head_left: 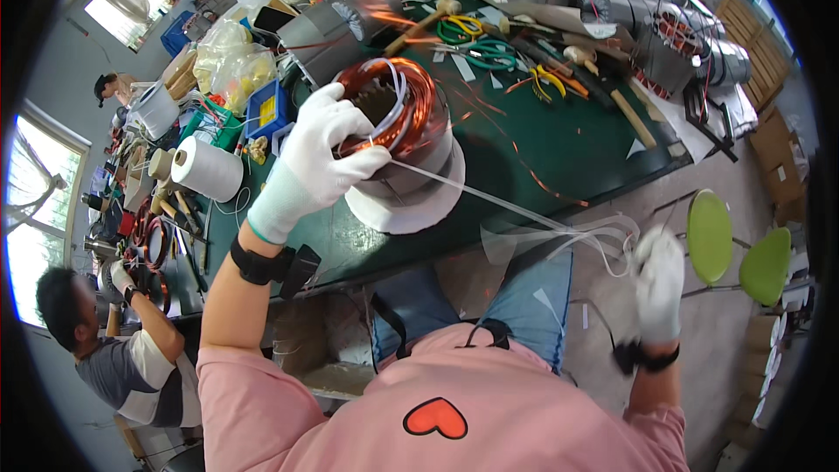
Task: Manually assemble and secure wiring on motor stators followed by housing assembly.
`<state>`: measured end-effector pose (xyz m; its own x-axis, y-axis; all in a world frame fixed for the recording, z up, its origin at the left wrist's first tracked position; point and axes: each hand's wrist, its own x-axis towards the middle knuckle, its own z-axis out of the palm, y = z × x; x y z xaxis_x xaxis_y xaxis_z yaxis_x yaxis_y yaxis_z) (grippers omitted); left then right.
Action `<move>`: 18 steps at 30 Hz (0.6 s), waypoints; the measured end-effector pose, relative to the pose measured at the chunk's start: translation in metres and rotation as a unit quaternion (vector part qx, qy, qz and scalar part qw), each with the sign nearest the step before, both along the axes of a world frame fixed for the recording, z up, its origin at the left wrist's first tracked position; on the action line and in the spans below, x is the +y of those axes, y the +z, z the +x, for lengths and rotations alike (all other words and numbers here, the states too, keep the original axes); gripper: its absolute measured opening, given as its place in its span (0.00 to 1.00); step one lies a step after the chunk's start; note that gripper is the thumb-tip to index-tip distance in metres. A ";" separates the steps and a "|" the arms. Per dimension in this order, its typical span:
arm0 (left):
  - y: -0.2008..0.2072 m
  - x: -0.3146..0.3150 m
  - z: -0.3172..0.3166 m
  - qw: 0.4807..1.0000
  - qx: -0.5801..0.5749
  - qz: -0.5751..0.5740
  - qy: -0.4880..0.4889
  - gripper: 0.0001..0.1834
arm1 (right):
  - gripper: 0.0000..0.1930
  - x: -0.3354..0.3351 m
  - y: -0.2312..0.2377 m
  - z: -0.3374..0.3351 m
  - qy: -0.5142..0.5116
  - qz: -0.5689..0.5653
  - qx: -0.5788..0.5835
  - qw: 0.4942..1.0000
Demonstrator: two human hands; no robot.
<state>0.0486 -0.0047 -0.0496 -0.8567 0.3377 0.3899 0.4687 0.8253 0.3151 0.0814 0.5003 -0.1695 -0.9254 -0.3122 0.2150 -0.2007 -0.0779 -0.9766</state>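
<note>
A motor stator with a shiny copper winding (422, 109) stands upright on a round white pad (411, 217) at the table's front edge. My left hand (322, 144), in a white glove, rests on the winding's left rim with its fingers curled in. A white cord (476, 190) passes at its fingertips, beside pale sleeved leads (399, 87). From there the cord runs taut to the right, then falls into loose loops near my right hand (657, 275). That gloved hand is raised off the table's right front, motion-blurred, with its fingers closed on the cord.
The green table (498, 153) carries a mallet (424, 26), scissors (459, 29), yellow-handled pliers (548, 83) and several stators (664, 44). A large white cord spool (207, 168) stands at left. Another person (131, 341) works at left; green chairs (710, 236) stand at right.
</note>
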 end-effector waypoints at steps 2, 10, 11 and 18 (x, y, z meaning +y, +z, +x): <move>-0.003 -0.005 0.000 1.000 0.021 0.001 -0.022 0.13 | 0.12 0.000 0.003 0.023 0.029 -0.086 -0.107 0.990; -0.036 0.073 0.070 0.983 0.156 -0.086 -0.037 0.24 | 0.15 -0.075 0.148 0.043 0.435 -0.141 0.075 0.886; -0.045 0.084 0.063 0.958 0.277 -0.063 -0.036 0.28 | 0.13 -0.092 0.156 0.038 0.521 -0.261 0.170 0.794; -0.054 0.075 0.078 0.987 0.120 0.091 0.046 0.30 | 0.20 -0.009 0.136 0.008 0.508 -0.161 0.084 0.842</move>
<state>0.1270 0.0702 -0.1041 -0.7561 0.1674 0.6327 0.4729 0.8080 0.3514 0.0894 0.4913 -0.0331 -0.1637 -0.8250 0.5409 -0.0028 -0.5479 -0.8365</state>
